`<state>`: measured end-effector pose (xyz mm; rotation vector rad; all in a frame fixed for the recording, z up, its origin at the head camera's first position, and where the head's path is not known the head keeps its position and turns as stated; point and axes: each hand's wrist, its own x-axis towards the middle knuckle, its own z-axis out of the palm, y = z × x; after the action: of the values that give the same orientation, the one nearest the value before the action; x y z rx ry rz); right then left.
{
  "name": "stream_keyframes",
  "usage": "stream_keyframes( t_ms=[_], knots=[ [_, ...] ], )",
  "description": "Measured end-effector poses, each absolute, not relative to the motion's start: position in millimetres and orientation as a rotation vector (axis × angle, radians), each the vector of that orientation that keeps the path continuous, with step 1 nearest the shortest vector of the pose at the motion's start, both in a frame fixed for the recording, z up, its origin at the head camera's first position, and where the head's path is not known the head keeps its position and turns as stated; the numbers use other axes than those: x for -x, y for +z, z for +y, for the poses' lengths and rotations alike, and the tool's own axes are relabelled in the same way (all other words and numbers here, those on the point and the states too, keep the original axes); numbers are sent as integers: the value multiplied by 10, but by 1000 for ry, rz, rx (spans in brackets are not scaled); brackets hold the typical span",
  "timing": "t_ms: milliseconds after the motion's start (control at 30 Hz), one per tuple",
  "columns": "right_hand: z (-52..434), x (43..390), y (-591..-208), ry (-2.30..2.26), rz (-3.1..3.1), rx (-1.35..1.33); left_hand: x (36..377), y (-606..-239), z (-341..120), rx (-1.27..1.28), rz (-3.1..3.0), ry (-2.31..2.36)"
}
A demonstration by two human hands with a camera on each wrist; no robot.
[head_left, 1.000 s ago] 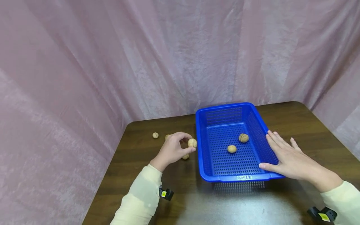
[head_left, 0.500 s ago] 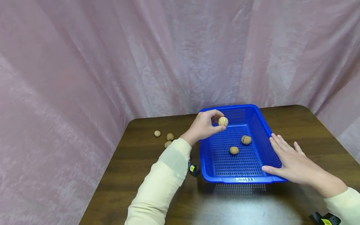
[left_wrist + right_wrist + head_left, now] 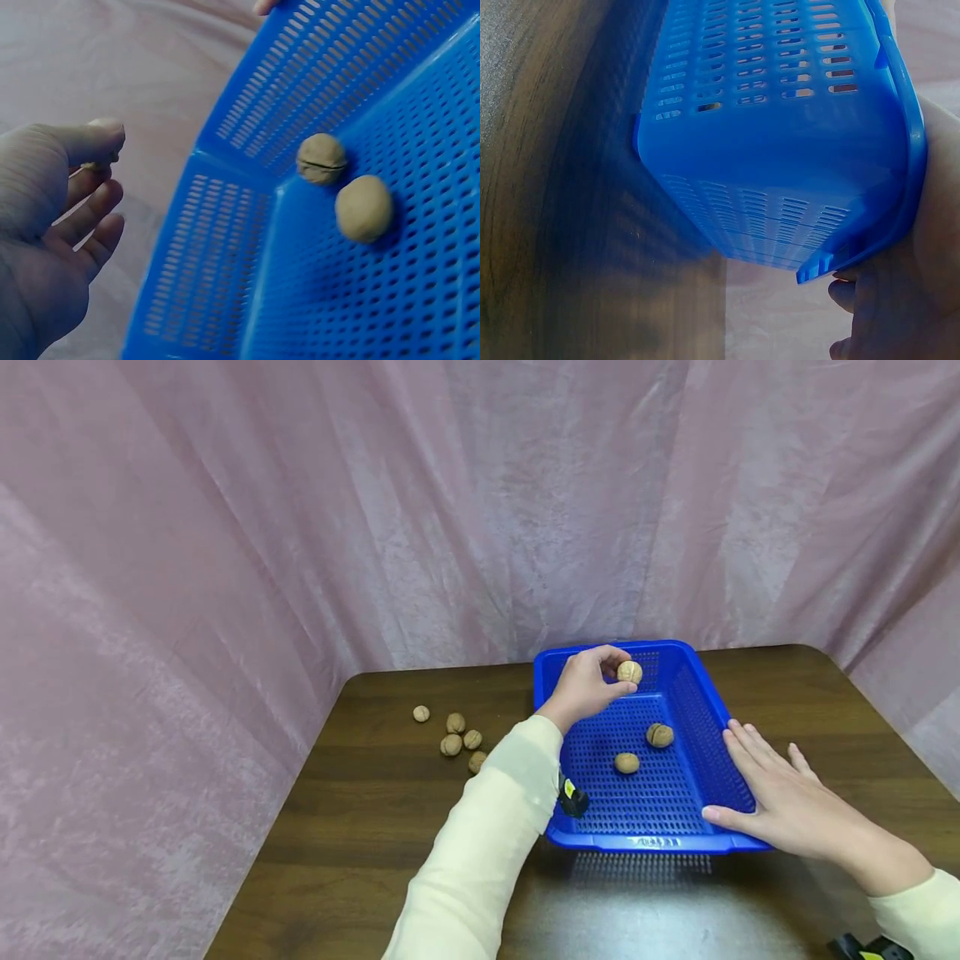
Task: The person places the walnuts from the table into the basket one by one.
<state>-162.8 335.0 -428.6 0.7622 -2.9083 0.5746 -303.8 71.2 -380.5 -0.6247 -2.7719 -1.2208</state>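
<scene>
Two walnuts [image 3: 642, 749] inside blue basket [image 3: 678, 689], five loose walnuts [image 3: 454, 737] at nine o'clock, eighth walnut [image 3: 629, 672] pinched in left hand [image 3: 587, 685], right hand [image 3: 780, 793] flat-fingered on rim.

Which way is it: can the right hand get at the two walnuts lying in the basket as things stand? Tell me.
Probably yes. The right hand rests flat on the blue basket's right rim, and the two walnuts lie uncovered just inside. The left hand holds another walnut farther back.
</scene>
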Motion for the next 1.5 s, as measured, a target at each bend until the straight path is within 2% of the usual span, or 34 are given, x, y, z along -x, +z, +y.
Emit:
stream_keyframes(
  t_ms=[200, 500, 1100, 1500],
  knots=[
    [3325, 1640, -4279, 578, -2910, -766, 3053, -4073, 803, 606, -2830, -1195],
    [3309, 1613, -4299, 590, -2904, -769, 3071, -4320, 791, 768, -2962, -1066],
    [3297, 1645, -4299, 589, -2874, -772, 3100, -4418, 740, 872, -3195, -782],
    [3302, 1629, -4312, 603, -2865, -770, 3076, -4382, 744, 896, -3209, -760]
  ],
)
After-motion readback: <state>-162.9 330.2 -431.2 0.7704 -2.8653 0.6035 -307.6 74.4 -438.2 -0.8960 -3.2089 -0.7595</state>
